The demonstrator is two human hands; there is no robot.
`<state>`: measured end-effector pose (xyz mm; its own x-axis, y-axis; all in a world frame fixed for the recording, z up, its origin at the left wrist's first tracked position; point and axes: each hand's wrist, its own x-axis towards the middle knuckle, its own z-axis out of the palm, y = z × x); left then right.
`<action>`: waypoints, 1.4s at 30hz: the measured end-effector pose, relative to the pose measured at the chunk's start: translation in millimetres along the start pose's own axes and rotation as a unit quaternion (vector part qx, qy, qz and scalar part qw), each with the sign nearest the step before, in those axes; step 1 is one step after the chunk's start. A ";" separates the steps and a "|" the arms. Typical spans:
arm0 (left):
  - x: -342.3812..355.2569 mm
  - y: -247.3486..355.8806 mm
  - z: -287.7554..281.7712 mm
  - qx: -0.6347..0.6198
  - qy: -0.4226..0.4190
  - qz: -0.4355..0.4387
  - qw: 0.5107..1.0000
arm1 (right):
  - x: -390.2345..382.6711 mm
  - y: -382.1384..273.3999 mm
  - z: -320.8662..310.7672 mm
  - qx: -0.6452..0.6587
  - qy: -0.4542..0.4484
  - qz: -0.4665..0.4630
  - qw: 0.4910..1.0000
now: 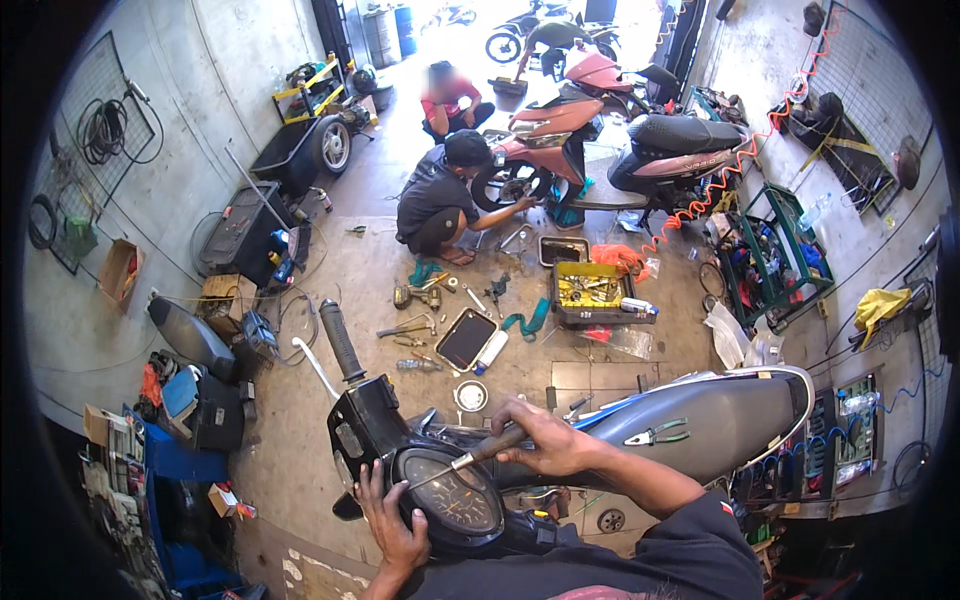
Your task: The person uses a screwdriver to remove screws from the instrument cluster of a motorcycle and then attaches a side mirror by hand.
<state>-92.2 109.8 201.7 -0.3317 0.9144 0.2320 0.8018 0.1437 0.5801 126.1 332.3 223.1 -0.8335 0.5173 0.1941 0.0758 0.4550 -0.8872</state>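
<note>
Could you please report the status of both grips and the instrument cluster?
Right grip closed around screwdriver; left grip open, fingers spread at instrument cluster's left edge.
Instrument cluster face partly crossed by screwdriver's shaft.
Pliers lie aside on seat.

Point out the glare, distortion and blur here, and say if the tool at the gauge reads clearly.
Head view: glare washes the doorway out to white; head view: walls bow near the black rim; head view: a blurred patch hides the face of the crouching person in red; head view: the screwdriver at the gauge reads clearly.
</note>
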 end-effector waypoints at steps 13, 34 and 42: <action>2.8 1.7 -1.1 0.000 -0.002 0.003 1.000 | -1.3 3.3 0.4 -0.014 0.011 -0.010 1.000; 2.6 -1.1 -1.9 -0.004 0.005 0.004 1.000 | 3.8 -13.2 5.3 -0.011 -0.024 0.136 0.990; -1.9 0.5 -0.1 -0.005 0.010 0.000 1.000 | -0.6 -2.0 2.6 -0.069 0.012 -0.004 0.998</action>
<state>-91.3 108.1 201.6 -0.3407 0.9070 0.2477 0.7972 0.1390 0.5875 125.0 329.2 223.7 -0.8212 0.5298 0.2121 0.1458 0.5541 -0.8196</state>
